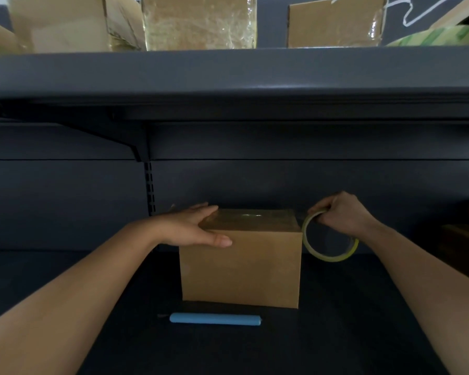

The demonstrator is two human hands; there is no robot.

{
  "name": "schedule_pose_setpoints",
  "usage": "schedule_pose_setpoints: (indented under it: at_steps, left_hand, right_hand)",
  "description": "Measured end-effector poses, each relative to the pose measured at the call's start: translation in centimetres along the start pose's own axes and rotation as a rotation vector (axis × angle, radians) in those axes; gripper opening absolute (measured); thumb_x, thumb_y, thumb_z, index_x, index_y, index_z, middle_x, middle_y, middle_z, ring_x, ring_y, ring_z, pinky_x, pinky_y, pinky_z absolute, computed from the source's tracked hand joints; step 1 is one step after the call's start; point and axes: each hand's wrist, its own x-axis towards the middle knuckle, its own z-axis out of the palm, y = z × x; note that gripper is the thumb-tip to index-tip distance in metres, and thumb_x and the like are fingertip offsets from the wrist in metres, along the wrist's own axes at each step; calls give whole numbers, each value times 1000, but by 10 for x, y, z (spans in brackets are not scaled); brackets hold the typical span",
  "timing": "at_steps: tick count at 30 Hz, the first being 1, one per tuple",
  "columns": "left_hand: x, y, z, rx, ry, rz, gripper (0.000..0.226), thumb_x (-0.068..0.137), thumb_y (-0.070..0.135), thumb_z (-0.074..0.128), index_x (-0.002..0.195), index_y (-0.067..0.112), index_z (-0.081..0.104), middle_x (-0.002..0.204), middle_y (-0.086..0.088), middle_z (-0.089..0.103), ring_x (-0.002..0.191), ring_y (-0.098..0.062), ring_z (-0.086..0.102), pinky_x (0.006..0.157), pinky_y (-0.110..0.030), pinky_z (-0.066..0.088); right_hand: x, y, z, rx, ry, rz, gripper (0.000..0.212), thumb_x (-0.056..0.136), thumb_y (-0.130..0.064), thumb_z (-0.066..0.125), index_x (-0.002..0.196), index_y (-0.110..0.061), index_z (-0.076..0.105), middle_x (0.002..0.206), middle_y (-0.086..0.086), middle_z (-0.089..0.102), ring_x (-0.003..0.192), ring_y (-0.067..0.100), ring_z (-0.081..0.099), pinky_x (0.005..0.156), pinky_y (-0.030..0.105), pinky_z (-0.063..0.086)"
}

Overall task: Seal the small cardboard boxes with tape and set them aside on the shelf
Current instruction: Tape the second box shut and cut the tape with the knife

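A small brown cardboard box (241,269) stands on the dark lower shelf (336,334) in the middle of the head view. Clear shiny tape runs across its top. My left hand (192,226) lies flat with straight fingers on the box's top left corner, thumb along the front edge. My right hand (339,212) grips a roll of clear tape with a yellowish rim (329,255) just off the box's top right corner. A strip of tape stretches from the roll to the box top.
A blue cylindrical cutter (215,319) lies in front of the box. The upper shelf (228,74) carries several cardboard boxes, such as a tape-wrapped box (199,23), and a green tape roll (439,36). Dark brown objects (463,239) sit at the right edge.
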Motion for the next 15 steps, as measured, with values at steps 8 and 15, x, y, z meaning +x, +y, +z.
schedule_pose_setpoints:
  at_steps: [8,15]
  left_hand:
    - [0,11,-6,130,-27,26,103,62,85,30,149,41,-2,157,16,-15,144,-6,-14,114,-48,-19]
    - [-6,34,-13,182,-100,-9,90,80,74,39,150,38,-6,159,11,-9,146,-12,-5,118,-42,-9]
  right_hand:
    - [-4,4,15,-8,65,16,31,82,-5,58,94,-27,76,98,-4,72,88,9,63,79,24,53]
    - [-5,4,18,-46,71,5,33,82,-5,58,96,-29,76,98,-5,72,86,11,64,80,29,56]
